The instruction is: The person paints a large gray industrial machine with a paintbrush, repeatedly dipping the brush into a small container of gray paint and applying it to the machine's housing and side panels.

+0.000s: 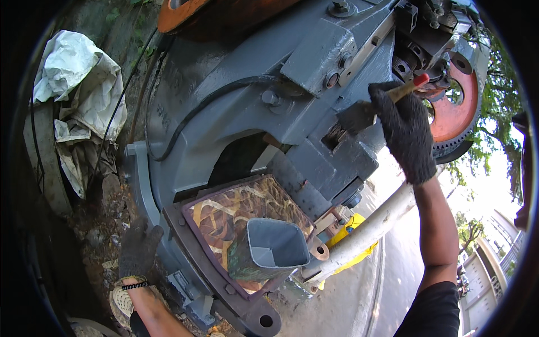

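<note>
My right hand [404, 129], in a dark knitted glove, grips a paintbrush [358, 116] by its red-tipped wooden handle. The broad grey bristles lie close to a block on the front of a large grey-painted machine [224, 112]; whether they touch it, I cannot tell. My left hand [139, 250], also gloved, rests at the left edge of the machine's base with its fingers out and nothing in them. Between my hands, a square grey tub [278, 244] holding some grey paint stands on a brown patterned mat [224, 210] on the machine's bed.
An orange toothed wheel [463, 106] sits at the upper right. A black cable [196, 109] loops across the machine's side. Crumpled white sheeting [84, 84] lies far left, above rubble. At the right, a pale pole [365, 230] slants past yellow material [356, 255].
</note>
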### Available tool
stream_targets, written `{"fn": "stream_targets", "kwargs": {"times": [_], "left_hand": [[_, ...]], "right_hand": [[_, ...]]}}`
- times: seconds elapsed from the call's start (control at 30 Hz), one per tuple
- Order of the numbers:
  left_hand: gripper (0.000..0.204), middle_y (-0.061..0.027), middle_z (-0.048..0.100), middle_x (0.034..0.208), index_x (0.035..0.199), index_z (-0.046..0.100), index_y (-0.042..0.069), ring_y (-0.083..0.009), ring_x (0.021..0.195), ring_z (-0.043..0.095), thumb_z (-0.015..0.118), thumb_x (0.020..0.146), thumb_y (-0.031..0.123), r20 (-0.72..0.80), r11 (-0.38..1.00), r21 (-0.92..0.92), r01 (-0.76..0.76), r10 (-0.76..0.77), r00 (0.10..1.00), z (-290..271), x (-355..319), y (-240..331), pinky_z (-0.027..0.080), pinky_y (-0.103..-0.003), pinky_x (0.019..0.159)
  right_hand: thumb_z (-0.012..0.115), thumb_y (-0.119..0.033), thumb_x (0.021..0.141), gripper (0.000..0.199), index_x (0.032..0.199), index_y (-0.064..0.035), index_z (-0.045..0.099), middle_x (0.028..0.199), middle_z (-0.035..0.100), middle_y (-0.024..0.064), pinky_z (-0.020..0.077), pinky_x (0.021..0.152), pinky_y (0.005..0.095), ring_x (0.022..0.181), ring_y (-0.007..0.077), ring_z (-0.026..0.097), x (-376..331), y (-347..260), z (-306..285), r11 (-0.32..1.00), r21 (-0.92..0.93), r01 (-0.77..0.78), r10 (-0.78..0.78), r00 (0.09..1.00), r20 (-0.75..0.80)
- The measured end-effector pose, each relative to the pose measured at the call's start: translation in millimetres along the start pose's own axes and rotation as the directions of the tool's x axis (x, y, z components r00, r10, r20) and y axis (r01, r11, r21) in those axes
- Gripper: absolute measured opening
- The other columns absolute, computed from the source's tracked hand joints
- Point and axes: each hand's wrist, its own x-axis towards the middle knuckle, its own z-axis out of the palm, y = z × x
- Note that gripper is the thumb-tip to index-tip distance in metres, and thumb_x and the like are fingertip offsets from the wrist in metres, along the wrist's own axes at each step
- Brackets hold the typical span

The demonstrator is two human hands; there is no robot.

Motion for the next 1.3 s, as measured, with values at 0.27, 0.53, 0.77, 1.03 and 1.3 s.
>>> {"fn": "stream_targets", "kwargs": {"times": [0.27, 0.53, 0.77, 1.03, 1.3], "left_hand": [[0.069, -0.0296, 0.064, 0.136, 0.142, 0.059, -0.003, -0.0423, 0.121, 0.065, 0.071, 0.094, 0.044, 0.023, 0.998, -0.049, 0.046, -0.045, 0.999, -4.6, -0.5, 7.5, 0.050, -0.049, 0.103], [0.071, -0.0289, 0.064, 0.136, 0.145, 0.058, -0.002, -0.0415, 0.122, 0.064, 0.072, 0.094, 0.044, 0.060, 0.995, -0.065, 0.070, -0.066, 0.996, -13.2, -2.1, 15.3, 0.049, -0.047, 0.104], [0.068, -0.0286, 0.064, 0.136, 0.143, 0.060, -0.002, -0.0397, 0.123, 0.064, 0.071, 0.095, 0.043, -0.006, 0.997, -0.058, 0.056, -0.056, 0.998, -10.6, -7.0, 4.4, 0.049, -0.046, 0.105], [0.069, -0.0264, 0.064, 0.139, 0.144, 0.059, -0.003, -0.0369, 0.126, 0.064, 0.073, 0.094, 0.042, 0.019, 0.978, -0.168, 0.124, -0.123, 0.992, -13.6, -9.7, 15.6, 0.048, -0.045, 0.107], [0.070, -0.0277, 0.061, 0.143, 0.144, 0.059, -0.003, -0.0386, 0.129, 0.062, 0.073, 0.093, 0.042, 0.021, 0.995, -0.047, 0.087, -0.086, 0.996, -3.9, -5.5, 19.3, 0.047, -0.044, 0.110]], "right_hand": [[0.067, -0.030, 0.106, 0.033, 0.120, -0.0012, 0.072, 0.103, 0.075, 0.0116, 0.0541, 0.088, 0.0361, 0.094, 0.0203, 0.069, 45.8, 21.2, -24.1, 0.906, -0.390, 0.162, -0.227, 0.966, -0.126], [0.067, -0.031, 0.105, 0.035, 0.119, 0.0006, 0.071, 0.098, 0.075, 0.0125, 0.0545, 0.084, 0.0370, 0.091, 0.0191, 0.070, 48.2, 28.1, -12.2, 0.885, -0.398, 0.242, -0.260, 0.965, 0.009], [0.069, -0.030, 0.104, 0.034, 0.115, 0.0018, 0.071, 0.098, 0.077, 0.0124, 0.0547, 0.084, 0.0371, 0.089, 0.0196, 0.071, 52.7, 44.3, -9.8, 0.925, -0.337, 0.173, -0.188, 0.982, -0.013], [0.069, -0.038, 0.103, 0.043, 0.110, 0.0040, 0.071, 0.093, 0.076, 0.0143, 0.0544, 0.082, 0.0380, 0.085, 0.0220, 0.071, 62.8, 35.6, -11.7, 0.880, -0.374, 0.293, -0.330, 0.943, -0.038], [0.070, -0.042, 0.102, 0.046, 0.108, 0.0041, 0.074, 0.090, 0.077, 0.0141, 0.0552, 0.078, 0.0393, 0.080, 0.0238, 0.072, 80.0, 20.2, -11.9, 0.969, -0.246, 0.020, -0.063, 0.984, -0.168]]}}
